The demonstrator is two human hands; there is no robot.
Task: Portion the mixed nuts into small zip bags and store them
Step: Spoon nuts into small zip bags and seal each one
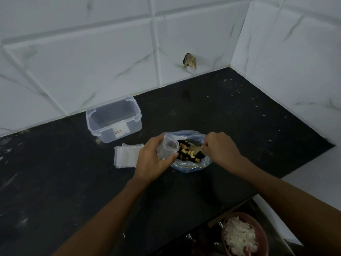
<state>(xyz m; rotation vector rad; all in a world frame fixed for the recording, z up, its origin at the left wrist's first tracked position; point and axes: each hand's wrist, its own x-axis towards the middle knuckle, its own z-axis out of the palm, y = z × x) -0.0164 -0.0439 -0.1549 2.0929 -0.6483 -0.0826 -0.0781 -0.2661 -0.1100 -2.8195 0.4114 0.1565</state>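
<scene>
Black counter (212, 100), with a clear lidless container (113, 119) far left. At centre, large bag (190, 166) of mixed nuts (188, 153). Left hand (154, 157) grips a small zip bag (167, 147); right hand (220, 147) grips a spoon (196, 149) among the nuts. Spare bags (126, 155) lie left.

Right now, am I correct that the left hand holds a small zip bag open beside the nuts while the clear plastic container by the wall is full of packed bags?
Not quite. The head view shows the clear container by the wall empty. The rest stands: the left hand holds the small zip bag open beside the mixed nuts.
</scene>
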